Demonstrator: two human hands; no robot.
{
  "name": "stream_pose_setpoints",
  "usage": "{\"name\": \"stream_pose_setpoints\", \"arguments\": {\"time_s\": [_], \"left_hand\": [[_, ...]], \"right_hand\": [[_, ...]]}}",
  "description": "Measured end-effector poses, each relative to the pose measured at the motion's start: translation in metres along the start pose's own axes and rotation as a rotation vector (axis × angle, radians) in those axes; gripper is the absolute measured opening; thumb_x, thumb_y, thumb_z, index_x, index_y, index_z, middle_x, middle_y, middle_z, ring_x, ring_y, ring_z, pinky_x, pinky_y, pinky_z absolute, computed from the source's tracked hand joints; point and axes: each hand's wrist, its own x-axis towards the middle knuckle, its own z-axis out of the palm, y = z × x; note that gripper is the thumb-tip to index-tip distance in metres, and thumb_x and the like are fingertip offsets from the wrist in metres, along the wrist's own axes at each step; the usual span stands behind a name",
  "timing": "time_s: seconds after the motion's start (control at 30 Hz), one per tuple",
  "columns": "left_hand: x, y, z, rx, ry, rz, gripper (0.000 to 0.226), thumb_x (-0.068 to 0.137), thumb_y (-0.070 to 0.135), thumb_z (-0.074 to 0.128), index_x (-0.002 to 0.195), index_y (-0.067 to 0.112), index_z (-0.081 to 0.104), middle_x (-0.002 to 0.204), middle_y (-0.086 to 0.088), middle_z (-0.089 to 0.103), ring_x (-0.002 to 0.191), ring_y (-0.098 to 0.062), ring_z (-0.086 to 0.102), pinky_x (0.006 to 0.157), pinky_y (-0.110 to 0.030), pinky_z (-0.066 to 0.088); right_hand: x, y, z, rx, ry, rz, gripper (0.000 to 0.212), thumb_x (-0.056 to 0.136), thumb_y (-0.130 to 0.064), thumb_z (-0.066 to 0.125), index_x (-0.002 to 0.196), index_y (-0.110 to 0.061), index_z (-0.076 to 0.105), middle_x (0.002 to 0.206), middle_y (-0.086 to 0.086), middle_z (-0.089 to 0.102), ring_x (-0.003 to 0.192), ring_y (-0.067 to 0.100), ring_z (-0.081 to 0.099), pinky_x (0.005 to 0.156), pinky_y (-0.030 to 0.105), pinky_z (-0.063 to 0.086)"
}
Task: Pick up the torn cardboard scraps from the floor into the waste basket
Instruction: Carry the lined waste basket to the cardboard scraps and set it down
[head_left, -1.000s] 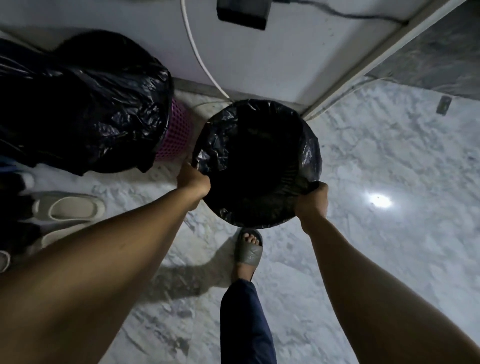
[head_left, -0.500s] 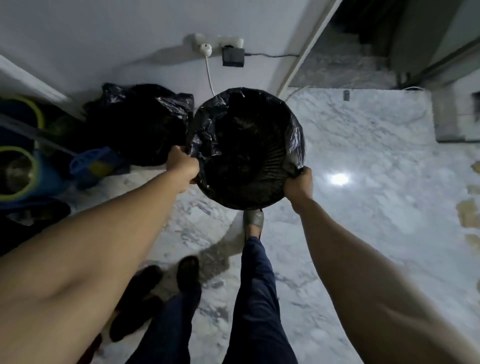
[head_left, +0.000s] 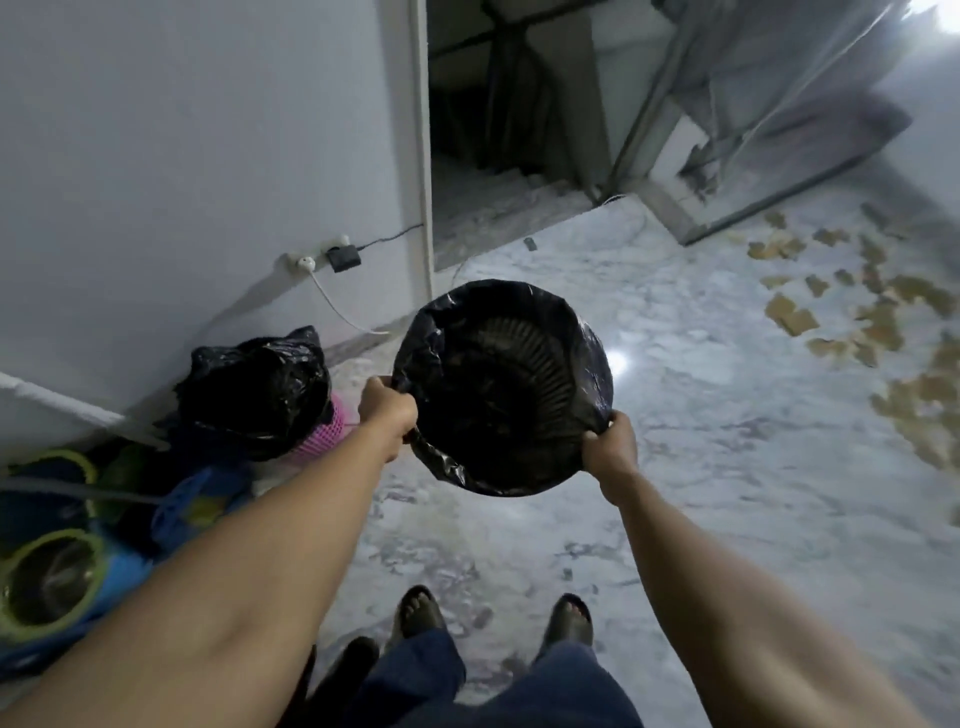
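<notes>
Transport step: left hand (head_left: 388, 410) and right hand (head_left: 609, 441) fingers are clamping the round black-lined waste basket (head_left: 519, 358), next needing placement beside torn brown cardboard scraps (head_left: 789, 317), frame right.

waste basket (head_left: 501, 387) carried away from the wall (head_left: 182, 156), cardboard scraps (head_left: 789, 317) newly in view at right

Glossy marble floor (head_left: 701, 467), white wall (head_left: 182, 130), dark doorway (head_left: 498, 114).
</notes>
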Motion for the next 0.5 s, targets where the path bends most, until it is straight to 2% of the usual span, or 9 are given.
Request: {"name": "stream_pose_setpoints", "arguments": {"time_s": [0.13, 0.23, 0.33, 0.43, 0.5], "left_hand": [[-0.045, 0.019, 0.064, 0.042, -0.129, 0.061, 0.025, 0.085, 0.004, 0.048, 0.105, 0.020, 0.052, 0.106, -0.009, 0.058, 0.092, -0.033, 0.062, 0.070, -0.052, 0.061], [-0.084, 0.033, 0.127, 0.097, -0.227, 0.114, 0.026, 0.083, 0.004, 0.046, 0.104, 0.018, 0.053, 0.106, -0.011, 0.060, 0.090, -0.034, 0.063, 0.061, -0.050, 0.061], [-0.123, 0.050, 0.194, 0.142, -0.346, 0.161, 0.028, 0.082, 0.003, 0.046, 0.107, 0.012, 0.056, 0.103, -0.014, 0.063, 0.083, -0.034, 0.065, 0.050, -0.043, 0.059], [-0.163, 0.068, 0.264, 0.206, -0.446, 0.207, 0.031, 0.080, 0.002, 0.045, 0.106, 0.009, 0.061, 0.100, -0.018, 0.067, 0.068, -0.031, 0.062, 0.053, -0.044, 0.059], [-0.188, 0.084, 0.312, 0.237, -0.506, 0.243, 0.034, 0.079, 0.001, 0.044, 0.106, 0.009, 0.062, 0.099, -0.020, 0.067, 0.065, -0.030, 0.059, 0.053, -0.043, 0.059]], "right_hand": [[0.000, 0.036, -0.080, 0.098, 0.099, 0.039, 0.041, 0.080, -0.008, 0.053, 0.120, -0.017, 0.048, 0.099, -0.001, 0.060, 0.094, 0.027, 0.064, 0.080, 0.053, 0.059], [0.007, 0.067, -0.148, 0.163, 0.169, 0.090, 0.037, 0.081, -0.007, 0.052, 0.116, -0.019, 0.048, 0.097, 0.000, 0.061, 0.093, 0.028, 0.065, 0.080, 0.053, 0.060], [0.018, 0.100, -0.216, 0.238, 0.252, 0.126, 0.041, 0.077, -0.010, 0.051, 0.117, -0.015, 0.051, 0.100, 0.004, 0.064, 0.093, 0.030, 0.065, 0.080, 0.054, 0.059], [0.029, 0.126, -0.284, 0.335, 0.307, 0.156, 0.033, 0.081, -0.006, 0.051, 0.113, -0.012, 0.052, 0.100, 0.007, 0.064, 0.093, 0.031, 0.064, 0.079, 0.054, 0.059], [0.042, 0.138, -0.326, 0.424, 0.345, 0.181, 0.030, 0.083, -0.003, 0.050, 0.112, -0.013, 0.054, 0.095, 0.005, 0.063, 0.090, 0.033, 0.065, 0.073, 0.052, 0.061]]}}
